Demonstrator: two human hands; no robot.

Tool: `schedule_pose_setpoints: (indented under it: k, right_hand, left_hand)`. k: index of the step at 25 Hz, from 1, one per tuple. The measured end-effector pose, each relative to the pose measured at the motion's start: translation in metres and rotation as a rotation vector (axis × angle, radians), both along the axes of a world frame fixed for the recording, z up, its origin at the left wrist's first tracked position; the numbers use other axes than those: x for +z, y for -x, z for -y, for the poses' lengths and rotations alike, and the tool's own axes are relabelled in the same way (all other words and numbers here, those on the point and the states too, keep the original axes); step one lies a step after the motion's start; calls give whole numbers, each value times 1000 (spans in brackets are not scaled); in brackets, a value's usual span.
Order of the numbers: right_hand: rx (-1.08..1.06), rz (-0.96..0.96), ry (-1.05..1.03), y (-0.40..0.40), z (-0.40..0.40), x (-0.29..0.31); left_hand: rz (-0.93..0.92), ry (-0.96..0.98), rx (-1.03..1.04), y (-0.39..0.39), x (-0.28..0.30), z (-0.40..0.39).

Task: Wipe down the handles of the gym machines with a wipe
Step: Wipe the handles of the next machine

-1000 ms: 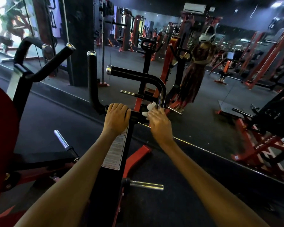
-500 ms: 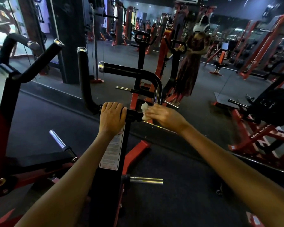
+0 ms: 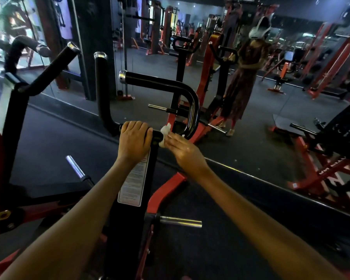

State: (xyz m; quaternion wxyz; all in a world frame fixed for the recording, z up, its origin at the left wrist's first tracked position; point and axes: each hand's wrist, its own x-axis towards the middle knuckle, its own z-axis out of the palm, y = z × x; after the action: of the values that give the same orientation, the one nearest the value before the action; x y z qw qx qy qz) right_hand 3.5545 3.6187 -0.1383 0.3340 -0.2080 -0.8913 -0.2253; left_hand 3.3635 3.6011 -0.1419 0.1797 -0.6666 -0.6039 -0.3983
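Left hand [image 3: 134, 140] grips bar [image 3: 157, 134], steadies it. Right hand [image 3: 183, 148] pinches wipe [image 3: 164, 132] against bar. We wrap wipe round, slide toward bend [image 3: 192, 110], press firm.

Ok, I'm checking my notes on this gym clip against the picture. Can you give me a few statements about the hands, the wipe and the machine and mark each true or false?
1. The left hand grips the black crossbar of the machine. True.
2. The white wipe is in the left hand. False: the right hand holds it against the bar.
3. The curved handle above the hands is red. False: it is black with a chrome end cap.
4. A white instruction label sits on the machine's upright below the left hand. True.
5. Weight plates are loaded on the chrome peg low on the machine. False: the peg is bare.
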Motion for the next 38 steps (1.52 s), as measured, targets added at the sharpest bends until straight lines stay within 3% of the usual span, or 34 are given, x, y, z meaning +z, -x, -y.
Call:
schedule_pose_setpoints:
  k: [3,6,10,13,18,21,24,27,30,34,38]
  right_hand:
    - [157,127,-118,-46,-24,23]
    - [131,23,-53,-73,-45,52]
    - [141,-63,53,-50,-36,27]
    - [218,-5,68,-30,-28,8]
    - [318,113,-4,-62,-55,31]
    - [234,-123,172,-79,-83,63]
    - [314,-328,400,-72,-89,86]
    - [383,-346,341,-65,-85,82]
    - [304,-393,322,-47,-98,92]
    - [249,-207,199,-2,-114,126]
    - [233,-37,259,43,-117,140]
  left_hand:
    - [11,0,19,-3,0,0]
    - [25,-11,63,-5,1,-1]
    - [60,1,130,-15,0,1]
    - [80,14,183,-20,0,1]
    - [86,199,241,-23,5,1]
    - [114,240,268,-27,10,2]
    - [114,243,258,-28,11,5]
    - [141,220,249,-30,10,5]
    - [166,211,254,-31,6,6]
    - [157,173,218,-29,1,5]
    - [137,142,183,-23,1,6]
